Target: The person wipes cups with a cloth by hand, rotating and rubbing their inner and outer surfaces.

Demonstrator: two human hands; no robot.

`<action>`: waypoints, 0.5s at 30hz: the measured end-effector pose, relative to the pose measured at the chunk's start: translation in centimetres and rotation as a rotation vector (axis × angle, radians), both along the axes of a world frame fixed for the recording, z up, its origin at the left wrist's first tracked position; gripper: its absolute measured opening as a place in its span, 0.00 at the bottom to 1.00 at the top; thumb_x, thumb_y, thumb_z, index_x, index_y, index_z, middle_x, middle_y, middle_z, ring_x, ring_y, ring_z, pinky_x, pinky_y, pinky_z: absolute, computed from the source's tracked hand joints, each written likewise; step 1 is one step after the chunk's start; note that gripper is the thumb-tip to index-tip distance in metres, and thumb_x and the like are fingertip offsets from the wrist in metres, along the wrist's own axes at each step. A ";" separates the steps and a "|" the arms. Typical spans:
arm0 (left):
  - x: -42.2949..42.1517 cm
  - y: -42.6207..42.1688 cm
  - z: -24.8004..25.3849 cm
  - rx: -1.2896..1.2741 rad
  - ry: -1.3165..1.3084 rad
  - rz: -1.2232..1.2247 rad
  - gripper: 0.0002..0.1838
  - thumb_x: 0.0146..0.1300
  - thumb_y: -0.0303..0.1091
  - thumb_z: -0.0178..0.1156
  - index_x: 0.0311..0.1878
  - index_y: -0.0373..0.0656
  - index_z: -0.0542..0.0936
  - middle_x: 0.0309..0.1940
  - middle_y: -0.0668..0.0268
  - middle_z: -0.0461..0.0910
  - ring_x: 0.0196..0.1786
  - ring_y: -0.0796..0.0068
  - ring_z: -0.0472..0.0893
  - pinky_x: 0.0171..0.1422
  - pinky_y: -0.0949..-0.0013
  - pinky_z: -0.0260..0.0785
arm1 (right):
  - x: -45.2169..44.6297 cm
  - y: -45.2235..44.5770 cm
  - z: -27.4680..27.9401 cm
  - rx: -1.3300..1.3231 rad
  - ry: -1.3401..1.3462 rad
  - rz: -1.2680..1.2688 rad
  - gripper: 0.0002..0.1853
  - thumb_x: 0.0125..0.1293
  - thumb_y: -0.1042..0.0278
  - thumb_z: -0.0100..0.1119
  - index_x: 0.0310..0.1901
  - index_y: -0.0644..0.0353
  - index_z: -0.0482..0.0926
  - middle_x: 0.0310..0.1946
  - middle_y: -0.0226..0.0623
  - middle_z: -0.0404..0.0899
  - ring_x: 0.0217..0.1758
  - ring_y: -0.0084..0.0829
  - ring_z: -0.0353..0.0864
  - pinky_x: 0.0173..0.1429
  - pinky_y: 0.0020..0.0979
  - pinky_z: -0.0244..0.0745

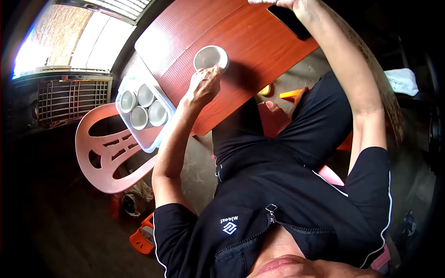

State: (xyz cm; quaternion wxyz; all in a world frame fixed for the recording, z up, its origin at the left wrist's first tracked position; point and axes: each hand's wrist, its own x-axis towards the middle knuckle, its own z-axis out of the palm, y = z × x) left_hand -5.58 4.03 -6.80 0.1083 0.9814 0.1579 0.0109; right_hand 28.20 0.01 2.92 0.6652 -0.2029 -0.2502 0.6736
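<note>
My left hand [205, 84] is closed on the near rim of a round cup [210, 55] with a pale grey inside, over the red-brown table. At the top edge, my right hand [293, 3] is partly cut off by the frame. It seems closed on a white cloth [262, 1], of which only a strip shows. Beside that hand lies a dark, flat, phone-like object [291, 22]. To the left of my left arm, a clear plastic box [161, 142] with a bluish rim holds several similar cups [139, 117].
The wood-grain table [181, 32] spans the top. Under the box stands a pink plastic chair [90, 139]. A metal grille [74, 99] runs along the bright window at left. An orange object [143, 241] lies on the floor. A white towel [401, 82] is at far right.
</note>
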 end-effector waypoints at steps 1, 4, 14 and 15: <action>0.0 0.2 -0.1 0.017 0.011 -0.013 0.10 0.59 0.22 0.41 0.39 0.36 0.72 0.31 0.47 0.78 0.36 0.48 0.80 0.42 0.52 0.72 | -1.7 -0.3 0.8 -0.046 -0.026 -0.058 0.15 0.69 0.64 0.42 0.39 0.67 0.77 0.23 0.34 0.75 0.21 0.29 0.74 0.26 0.33 0.71; 0.3 0.2 -0.7 -0.024 0.056 0.017 0.10 0.55 0.21 0.44 0.39 0.36 0.73 0.31 0.49 0.79 0.37 0.47 0.80 0.44 0.53 0.74 | -3.1 0.7 0.8 0.039 0.334 0.441 0.13 0.72 0.64 0.41 0.30 0.57 0.70 0.16 0.21 0.62 0.13 0.18 0.60 0.21 0.24 0.57; -3.8 0.5 2.6 0.003 -0.259 0.286 0.32 0.63 0.38 0.57 0.68 0.38 0.60 0.68 0.54 0.61 0.72 0.58 0.58 0.75 0.55 0.47 | -1.4 -0.9 -0.5 -0.335 0.017 -0.392 0.16 0.70 0.65 0.48 0.54 0.64 0.73 0.52 0.37 0.78 0.54 0.30 0.77 0.61 0.31 0.73; -5.7 1.3 3.8 0.010 -0.333 0.402 0.29 0.63 0.36 0.58 0.66 0.39 0.64 0.67 0.55 0.64 0.71 0.58 0.62 0.74 0.56 0.51 | -1.5 -1.1 0.1 -0.330 -0.028 -0.388 0.15 0.71 0.65 0.47 0.54 0.64 0.73 0.52 0.37 0.77 0.54 0.30 0.77 0.61 0.30 0.73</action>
